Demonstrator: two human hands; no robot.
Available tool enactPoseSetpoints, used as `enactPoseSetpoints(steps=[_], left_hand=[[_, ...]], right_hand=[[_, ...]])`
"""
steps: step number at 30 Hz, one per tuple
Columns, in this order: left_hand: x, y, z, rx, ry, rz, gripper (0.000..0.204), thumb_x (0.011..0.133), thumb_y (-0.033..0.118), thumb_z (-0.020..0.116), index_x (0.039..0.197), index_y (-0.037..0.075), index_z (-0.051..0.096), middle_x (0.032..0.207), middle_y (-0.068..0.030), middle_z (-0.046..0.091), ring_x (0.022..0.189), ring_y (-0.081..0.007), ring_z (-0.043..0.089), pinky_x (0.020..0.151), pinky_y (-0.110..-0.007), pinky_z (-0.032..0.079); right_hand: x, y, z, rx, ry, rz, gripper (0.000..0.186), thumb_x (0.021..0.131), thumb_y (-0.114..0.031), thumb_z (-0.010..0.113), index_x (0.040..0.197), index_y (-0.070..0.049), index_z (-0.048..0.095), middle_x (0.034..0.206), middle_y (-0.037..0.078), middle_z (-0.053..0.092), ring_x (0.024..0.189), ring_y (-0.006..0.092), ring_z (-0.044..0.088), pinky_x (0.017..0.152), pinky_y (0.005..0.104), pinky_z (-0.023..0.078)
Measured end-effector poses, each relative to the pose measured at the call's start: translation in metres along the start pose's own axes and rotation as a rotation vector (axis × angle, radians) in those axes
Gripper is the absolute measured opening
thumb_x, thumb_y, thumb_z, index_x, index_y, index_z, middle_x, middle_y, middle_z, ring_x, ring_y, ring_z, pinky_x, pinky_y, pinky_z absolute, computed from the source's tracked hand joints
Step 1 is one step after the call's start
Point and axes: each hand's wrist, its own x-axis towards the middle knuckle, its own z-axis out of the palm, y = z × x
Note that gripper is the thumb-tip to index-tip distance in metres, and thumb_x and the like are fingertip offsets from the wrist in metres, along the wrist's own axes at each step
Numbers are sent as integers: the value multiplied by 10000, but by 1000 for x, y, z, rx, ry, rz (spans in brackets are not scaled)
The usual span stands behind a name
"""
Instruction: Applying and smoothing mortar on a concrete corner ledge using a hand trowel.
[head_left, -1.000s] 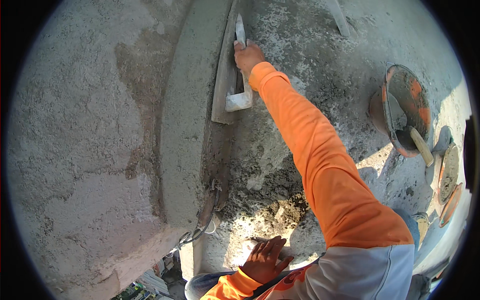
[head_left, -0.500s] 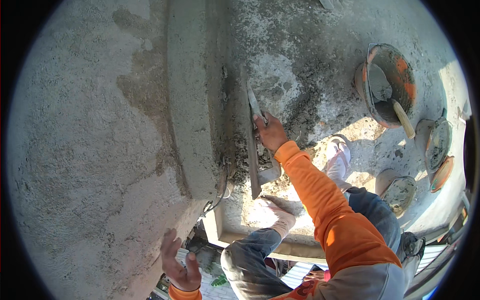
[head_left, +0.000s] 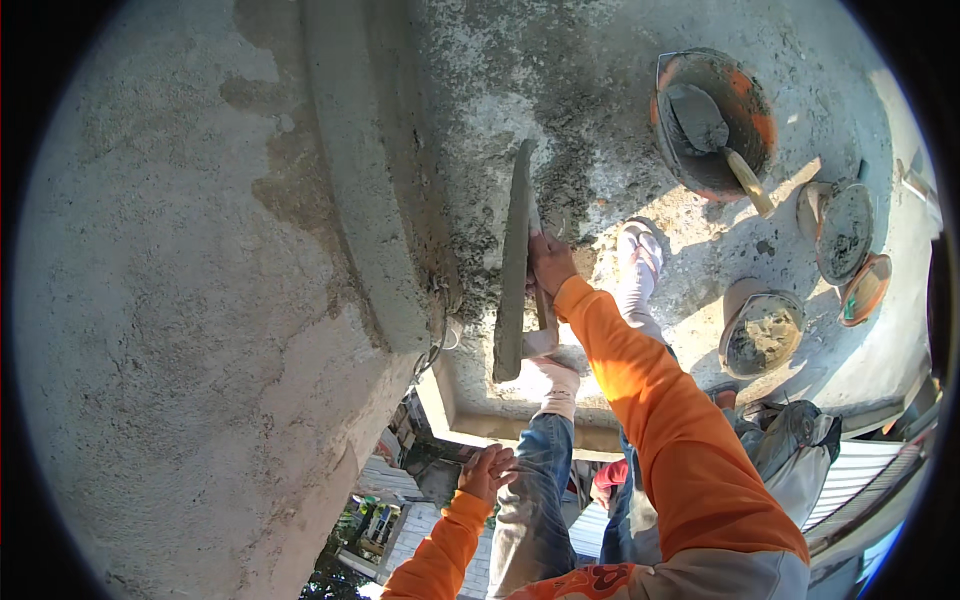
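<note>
My right hand (head_left: 550, 262) grips a long cement-coated float (head_left: 512, 265), now held away from the plastered strip (head_left: 365, 200) that runs along the wall; the float's grey working face is turned partly upward. My left hand (head_left: 485, 475) is lower, open with loosely bent fingers, near my jeans and holding nothing visible. My feet, in pale socks and sandals, rest on the rough floor (head_left: 470, 130), where crumbs of wet mortar lie.
A bucket (head_left: 745, 95) with a wooden-handled trowel (head_left: 700, 125) stands upper right; more mortar pails (head_left: 760, 335) stand below it. The concrete edge (head_left: 480, 428) drops to roofs and plants. A person's red sleeve (head_left: 615, 475) shows below. The rough wall (head_left: 180, 300) fills the left.
My right hand has drawn the float back from the plastered strip and tilted it. My left hand rose, then moved right. The view has shifted, bringing my legs and the edge into sight.
</note>
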Motion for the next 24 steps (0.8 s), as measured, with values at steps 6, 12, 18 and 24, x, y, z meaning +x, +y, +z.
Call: enactPoseSetpoints(steps=[6, 12, 18, 24], left_hand=[[47, 18, 95, -744, -887, -108, 566, 951, 455, 437, 1395, 108, 404, 1402, -163, 457, 1250, -355, 472, 1034, -521, 395], [58, 75, 164, -831, -977, -57, 558, 955, 453, 435, 1387, 100, 414, 1384, -158, 473, 1233, -343, 485, 1022, -504, 405], [63, 91, 185, -800, -888, -8, 552, 960, 450, 433, 1379, 92, 424, 1366, -153, 489, 1215, -331, 499, 1011, -487, 414], [79, 107, 204, -735, -789, 50, 546, 964, 447, 430, 1371, 84, 434, 1348, -148, 505, 1198, -319, 512, 999, -470, 424]], right_hand=[[-73, 64, -21, 62, -177, 127, 350, 976, -282, 488, 1135, 11, 596, 982, 143, 670, 824, 255, 646, 721, 352, 513], [-79, 45, -40, 66, -583, 49, 319, 955, -257, 517, 1099, 13, 608, 966, 171, 671, 846, 282, 651, 744, 356, 512], [-19, -57, -171, -706, 653, -397, 281, 892, -222, 584, 1135, -84, 609, 1089, 191, 618, 1031, 397, 562, 867, 453, 452], [59, -81, -340, -1556, 503, 298, 550, 829, -456, 585, 1291, -160, 545, 1263, 101, 572, 1214, 313, 501, 984, 545, 364]])
